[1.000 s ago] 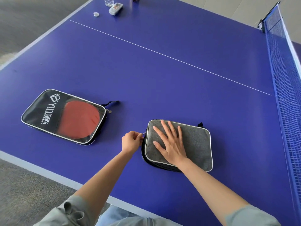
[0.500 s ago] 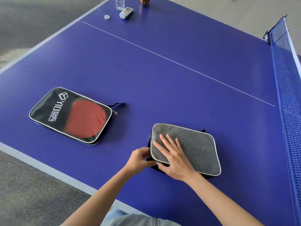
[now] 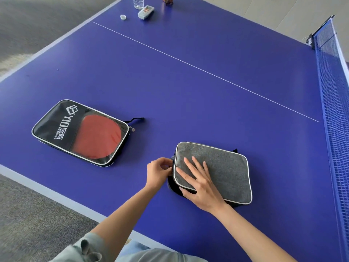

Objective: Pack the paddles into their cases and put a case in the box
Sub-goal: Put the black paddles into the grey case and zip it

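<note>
A grey fabric paddle case (image 3: 224, 167) with white piping lies on the blue table-tennis table (image 3: 188, 103) near its front edge. My right hand (image 3: 200, 184) rests flat on the case's left part, fingers spread, thumb at its near edge. My left hand (image 3: 158, 172) pinches the zipper pull at the case's left side. Its contents are hidden. To the left lies a black case (image 3: 62, 125) with a clear window that shows a red paddle (image 3: 100, 137) inside. No box is in view.
The blue net (image 3: 334, 103) runs along the right side. At the far end stand a water bottle (image 3: 138, 1), its cap (image 3: 123, 17), a grey remote-like device (image 3: 145, 12) and a dark object (image 3: 167, 0). Grey carpet lies left and in front of the table.
My left hand slid the zipper pull down the grey case's left side toward the near corner, then back up to the upper left side. My right hand stayed flat on the case.
</note>
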Available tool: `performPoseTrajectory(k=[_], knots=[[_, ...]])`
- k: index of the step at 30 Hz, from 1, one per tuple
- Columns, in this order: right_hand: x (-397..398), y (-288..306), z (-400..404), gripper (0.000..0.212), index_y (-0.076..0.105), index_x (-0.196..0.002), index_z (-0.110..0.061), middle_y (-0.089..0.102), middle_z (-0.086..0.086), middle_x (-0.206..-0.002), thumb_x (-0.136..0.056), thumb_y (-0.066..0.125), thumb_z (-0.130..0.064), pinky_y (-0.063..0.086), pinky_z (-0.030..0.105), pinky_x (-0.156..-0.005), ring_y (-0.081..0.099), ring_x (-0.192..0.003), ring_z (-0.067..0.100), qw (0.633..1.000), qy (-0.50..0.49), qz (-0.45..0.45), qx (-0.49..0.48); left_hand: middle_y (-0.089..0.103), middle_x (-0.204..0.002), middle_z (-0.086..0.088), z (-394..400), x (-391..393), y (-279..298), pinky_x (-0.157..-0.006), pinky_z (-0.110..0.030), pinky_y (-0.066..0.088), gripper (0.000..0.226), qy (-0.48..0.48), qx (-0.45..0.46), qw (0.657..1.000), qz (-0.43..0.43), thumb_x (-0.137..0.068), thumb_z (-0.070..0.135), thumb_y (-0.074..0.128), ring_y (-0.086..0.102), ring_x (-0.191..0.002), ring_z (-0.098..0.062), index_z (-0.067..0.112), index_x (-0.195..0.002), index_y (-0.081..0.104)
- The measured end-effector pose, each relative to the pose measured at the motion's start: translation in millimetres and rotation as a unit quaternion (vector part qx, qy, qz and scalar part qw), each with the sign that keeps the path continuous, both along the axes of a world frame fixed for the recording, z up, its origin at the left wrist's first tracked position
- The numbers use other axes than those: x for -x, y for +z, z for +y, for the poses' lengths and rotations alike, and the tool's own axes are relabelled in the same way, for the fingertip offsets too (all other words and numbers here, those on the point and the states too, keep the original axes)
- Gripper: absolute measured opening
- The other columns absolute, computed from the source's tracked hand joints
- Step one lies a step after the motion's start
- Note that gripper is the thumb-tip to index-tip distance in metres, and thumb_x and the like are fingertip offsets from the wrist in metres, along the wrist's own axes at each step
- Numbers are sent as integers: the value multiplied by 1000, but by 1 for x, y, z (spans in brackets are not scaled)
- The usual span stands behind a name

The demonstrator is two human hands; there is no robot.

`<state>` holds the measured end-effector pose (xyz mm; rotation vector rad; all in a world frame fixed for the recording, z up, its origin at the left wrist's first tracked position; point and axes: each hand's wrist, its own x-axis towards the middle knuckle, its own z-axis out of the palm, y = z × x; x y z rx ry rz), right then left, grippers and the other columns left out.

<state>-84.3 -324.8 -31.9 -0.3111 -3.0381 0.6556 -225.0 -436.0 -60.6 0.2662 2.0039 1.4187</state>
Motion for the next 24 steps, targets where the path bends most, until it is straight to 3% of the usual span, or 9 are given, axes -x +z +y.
performPoseTrajectory(k=[3,8,13,18,24], knots=[[0,-2,0,57,40,-143,-30,22,3,-157,-90,56,-39,12,62,-116,12,-147,29,1000,-1,9,6,74,-80,6,-4,0,-4,-66,-9,51,17,17,-29,999,-24,-75,3,71,69,-71,1,14,-87,75],[0,-2,2,56,42,-142,-29,25,3,-156,-89,58,-38,13,62,-116,14,-147,30,1000,-3,17,8,76,-82,-6,-4,-2,-11,-70,-17,54,20,36,-76,990,-112,-78,7,73,71,-75,-12,15,-96,75],[0,-3,1,56,42,-142,-30,26,3,-156,-89,59,-38,16,64,-114,15,-147,30,1000,-1,23,4,76,-87,2,-5,-2,-11,-72,-15,54,16,36,-85,990,-108,-77,9,75,72,-83,-10,16,-92,75],[-1,-4,0,56,43,-141,-30,28,4,-155,-89,58,-40,18,64,-113,18,-146,31,1000,-1,31,-3,76,-91,-3,-4,0,-12,-74,-19,55,14,34,-102,986,-130,-78,7,74,72,-85,-13,13,-90,73],[0,-6,2,54,47,-139,-30,32,4,-154,-88,59,-41,22,64,-112,23,-144,31,999,-3,42,-11,72,-96,-7,-5,3,-13,-71,-18,53,24,6,-91,988,-128,-81,6,71,70,-81,-14,12,-104,72]])
